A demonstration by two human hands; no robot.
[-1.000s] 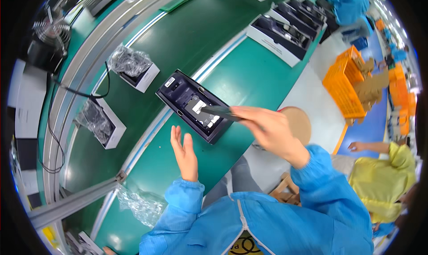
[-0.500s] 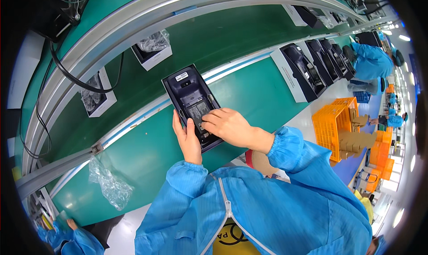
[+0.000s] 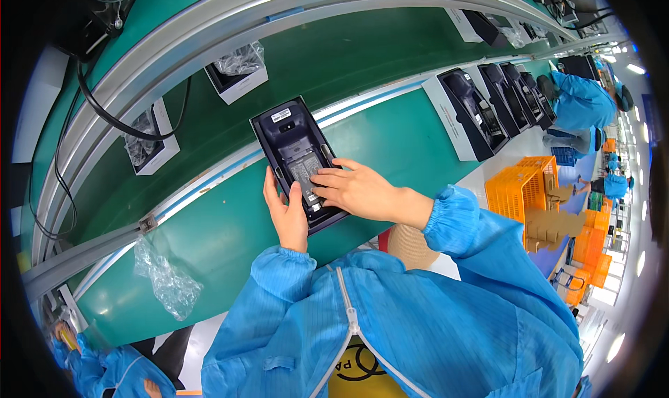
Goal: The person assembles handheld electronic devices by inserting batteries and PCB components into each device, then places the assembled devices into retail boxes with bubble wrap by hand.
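Observation:
A dark open box [image 3: 260, 132] is tilted in front of me, with a black handheld device [image 3: 291, 139] lying in it. A flat, labelled battery [image 3: 304, 169] sits in the device's back. My left hand [image 3: 288, 217] is closed round the box's near left side, its thumb over the rim and its fingers along the outside. From the right, my right hand [image 3: 366, 191] reaches over the box, fingers stretched and slightly apart, with the tips resting on the battery's right part. Its fingers hide the battery's right edge and part of the box's right wall.
Crumpled clear plastic [image 3: 167, 279] lies on the green bench [image 3: 223, 224] at left. Boxes with plastic bags [image 3: 240, 81] stand beyond the metal rail. Several open device boxes [image 3: 468, 116] line the right. Orange crates [image 3: 516, 189] and people [image 3: 584, 95] are farther off.
My right hand's fingers have straightened and spread a little over the battery. The box has shifted slightly to the left within my left hand's hold. A person at lower left has moved.

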